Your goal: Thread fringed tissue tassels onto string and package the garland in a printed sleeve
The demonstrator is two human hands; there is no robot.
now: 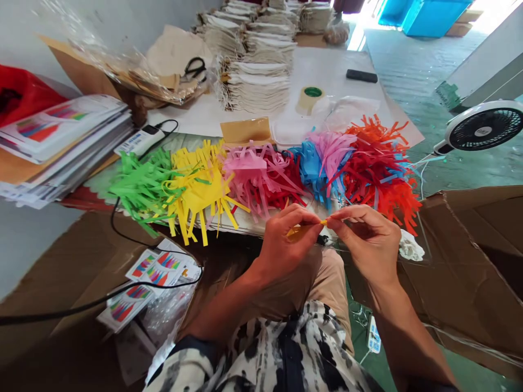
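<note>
My left hand [286,239] and my right hand [365,239] meet at the fingertips over my lap, just in front of the table edge. Both pinch a small piece of yellow paper [297,231], most of it hidden by the fingers. Beyond them lies a row of fringed paper tassels: green [143,188], yellow [198,185], pink [255,169], dark red [286,177], blue [312,166] and orange-red [379,169]. The red and blue ones sit closest to my fingers.
Stacked off-white bundles [259,87], a tape roll [311,98], a black phone-like object [362,75] and scissors [195,68] lie farther back. Printed sheets [65,141] are piled left. A fan [486,128] and cardboard boxes [461,272] stand right. A black cable [102,299] crosses at lower left.
</note>
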